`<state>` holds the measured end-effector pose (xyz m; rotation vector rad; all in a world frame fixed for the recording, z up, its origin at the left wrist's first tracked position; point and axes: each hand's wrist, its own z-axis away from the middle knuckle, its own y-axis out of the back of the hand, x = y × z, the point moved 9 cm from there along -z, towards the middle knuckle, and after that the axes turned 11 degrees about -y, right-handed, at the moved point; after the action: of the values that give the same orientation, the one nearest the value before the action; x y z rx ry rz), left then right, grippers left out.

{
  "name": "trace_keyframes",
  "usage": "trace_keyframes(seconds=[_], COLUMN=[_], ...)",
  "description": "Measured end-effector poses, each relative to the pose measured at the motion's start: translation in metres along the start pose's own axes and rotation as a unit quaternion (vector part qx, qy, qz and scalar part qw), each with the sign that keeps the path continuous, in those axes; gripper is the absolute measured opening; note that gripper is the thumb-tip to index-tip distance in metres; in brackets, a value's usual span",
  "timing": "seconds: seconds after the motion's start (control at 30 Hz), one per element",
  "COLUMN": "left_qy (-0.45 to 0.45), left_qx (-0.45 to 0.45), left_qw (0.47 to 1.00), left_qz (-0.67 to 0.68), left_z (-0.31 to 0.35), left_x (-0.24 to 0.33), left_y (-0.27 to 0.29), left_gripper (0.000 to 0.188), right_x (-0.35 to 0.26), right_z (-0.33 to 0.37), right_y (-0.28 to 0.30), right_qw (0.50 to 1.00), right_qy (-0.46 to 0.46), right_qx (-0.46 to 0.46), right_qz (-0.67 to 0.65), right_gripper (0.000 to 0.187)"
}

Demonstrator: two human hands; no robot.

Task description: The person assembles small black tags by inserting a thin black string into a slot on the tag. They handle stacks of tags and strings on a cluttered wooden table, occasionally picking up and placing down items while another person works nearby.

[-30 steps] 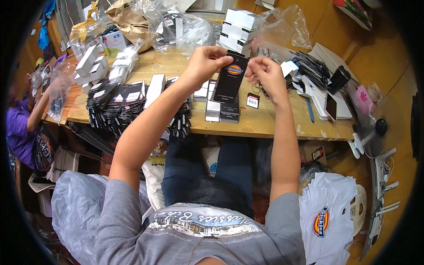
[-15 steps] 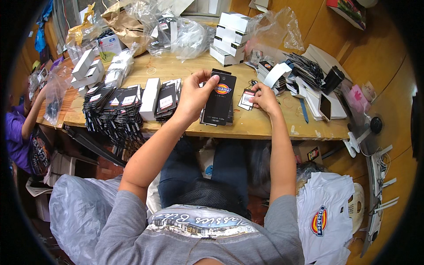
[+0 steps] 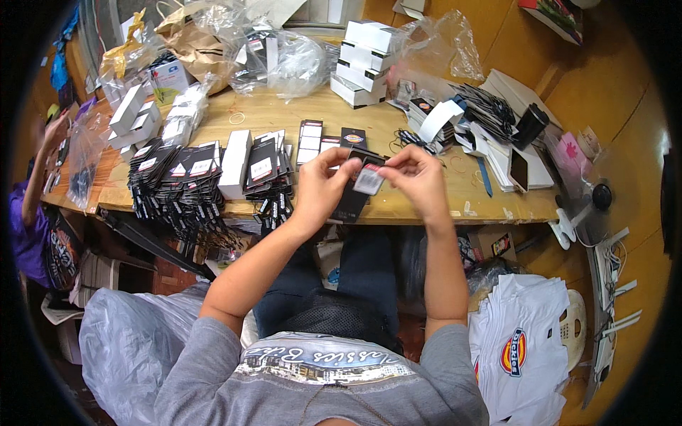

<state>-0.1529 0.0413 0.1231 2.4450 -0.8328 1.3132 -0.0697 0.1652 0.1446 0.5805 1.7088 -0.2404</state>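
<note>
My left hand [image 3: 323, 188] is closed on a black hang tag [image 3: 349, 206], its thumb across the tag's upper part, above the table's front edge. A small white-and-red barcode tag [image 3: 369, 182] lies against the face of that hang tag. Its upper right corner is pinched by the fingertips of my right hand [image 3: 419, 181]. Just behind my hands, a printed black tag [image 3: 353, 137] and a tag with white panels [image 3: 310, 142] lie on the wood. Left of my left hand stand rows of black tags [image 3: 181, 170] with cords hanging over the edge.
A long white box [image 3: 234, 165] stands among the tag rows. White boxes [image 3: 362, 64] are stacked at the back beside clear plastic bags [image 3: 298, 64]. On the right are a phone [image 3: 520, 170] and a dark cup [image 3: 531, 126]. Folded white shirts [image 3: 522, 341] sit lower right; another person's arm [image 3: 35, 170] is far left.
My right hand has lifted the small barcode tag from the table and brought it left to the hang tag. My left hand has lowered the hang tag slightly and tilted it.
</note>
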Motion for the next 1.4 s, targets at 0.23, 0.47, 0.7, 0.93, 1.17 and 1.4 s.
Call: trace_keyframes(seconds=[0.23,0.47,0.7,0.93,1.17,1.4], left_qy=[0.101,0.139,0.146,0.165,0.179,0.17], left_qx=[-0.004,0.0,0.011,0.005,0.001,-0.008], left_qw=[0.992,0.967,0.968,0.965,0.959,0.962], left_qz=[0.074,0.211,0.205,0.203,0.218,0.215], left_z=[0.047,0.063,0.072,0.077,0.082,0.082], left_x=[-0.017,-0.006,-0.007,-0.011,-0.012,-0.011], left_y=[0.004,-0.003,0.006,0.014,0.005,0.006], left_gripper=[0.021,0.021,0.02,0.019,0.019,0.019], right_x=[0.026,0.043,0.094,0.078,0.043,0.005], right_z=[0.012,-0.085,-0.134,-0.141,-0.133,-0.116], right_y=[0.001,0.118,0.086,0.102,0.091,0.076], right_qw=[0.997,0.907,0.787,0.948,0.992,0.969], right_qy=[-0.068,0.011,-0.103,-0.068,-0.121,-0.115], right_qx=[-0.025,0.218,0.116,0.102,0.03,-0.062], right_qz=[0.018,0.36,0.597,0.295,0.012,-0.208], right_gripper=[0.004,0.01,0.014,0.012,0.008,0.013])
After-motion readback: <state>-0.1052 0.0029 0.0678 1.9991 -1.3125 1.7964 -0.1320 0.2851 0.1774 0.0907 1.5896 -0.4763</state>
